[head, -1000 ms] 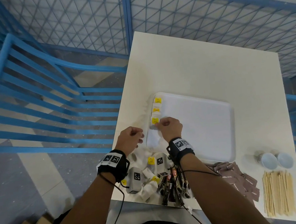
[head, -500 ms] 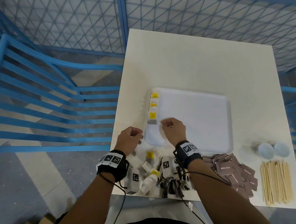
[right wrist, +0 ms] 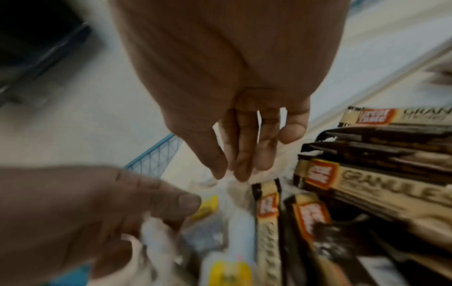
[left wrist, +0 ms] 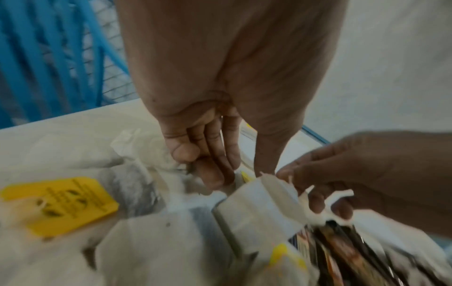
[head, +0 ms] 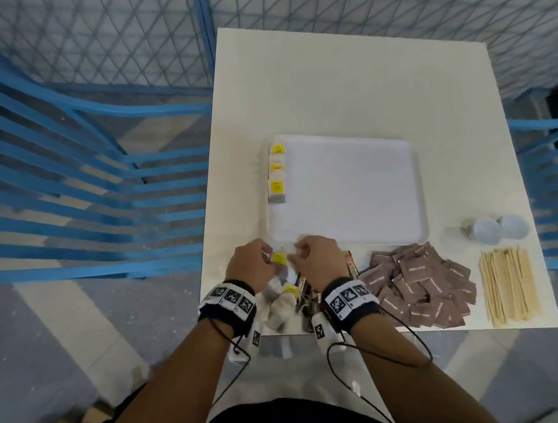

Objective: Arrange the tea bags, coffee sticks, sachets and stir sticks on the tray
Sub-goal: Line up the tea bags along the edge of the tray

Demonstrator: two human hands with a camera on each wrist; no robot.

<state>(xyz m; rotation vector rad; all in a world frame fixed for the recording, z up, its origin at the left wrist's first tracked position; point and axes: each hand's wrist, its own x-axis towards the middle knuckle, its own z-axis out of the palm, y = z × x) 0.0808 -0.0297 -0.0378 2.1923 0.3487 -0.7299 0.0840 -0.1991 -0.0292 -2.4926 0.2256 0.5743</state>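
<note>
Three tea bags (head: 277, 188) with yellow tags lie in a column along the left side of the white tray (head: 349, 204). Just in front of the tray's near left corner, both hands meet over the loose tea bag pile (head: 280, 306). My left hand (head: 267, 259) pinches a tea bag (left wrist: 257, 205) at its yellow tag (head: 279, 259). My right hand (head: 297, 256) pinches the white paper of the same bag with thumb and forefinger (right wrist: 240, 172). Coffee sticks (right wrist: 367, 181) lie right beside the right hand, partly under its wrist.
Brown sachets (head: 419, 286) are heaped at the near edge, right of the hands. Wooden stir sticks (head: 509, 285) lie at the near right corner, with small white cups (head: 488, 230) behind them. Blue chairs (head: 63, 199) flank the table.
My right hand has pulled back from the third tea bag on the tray to the pile at the near edge. The left hand has closed in beside it.
</note>
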